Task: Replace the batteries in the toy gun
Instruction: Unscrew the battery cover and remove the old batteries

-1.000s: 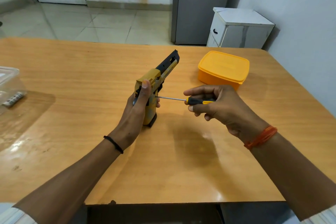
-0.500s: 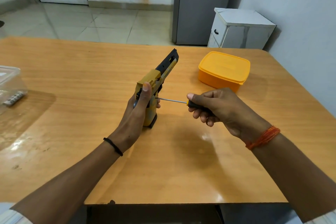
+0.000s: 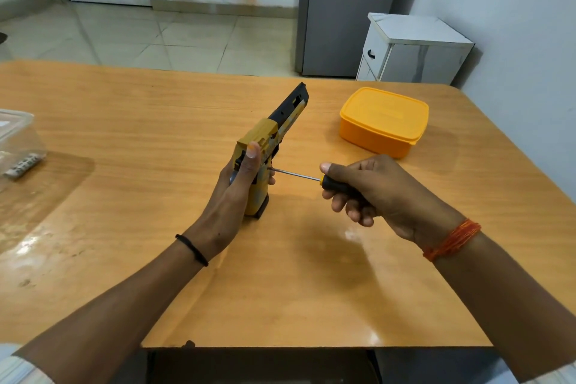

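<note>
A yellow and black toy gun (image 3: 270, 138) stands on its grip on the wooden table (image 3: 131, 121), barrel pointing away and up. My left hand (image 3: 230, 196) is wrapped around the grip from the left, thumb over its back. My right hand (image 3: 374, 193) holds a screwdriver (image 3: 327, 180) by its black and yellow handle. Its thin metal shaft runs left, and the tip touches the right side of the grip. Most of the handle is hidden in my fist.
An orange lidded box (image 3: 384, 120) sits on the table behind my right hand. A clear plastic container (image 3: 17, 143) with batteries inside stands at the left edge. Beyond the table are a white cabinet (image 3: 411, 50) and a grey fridge (image 3: 343, 9).
My right hand has rolled around the screwdriver handle, fingers shifting from over it to under it. The gun and my left hand stay where they were.
</note>
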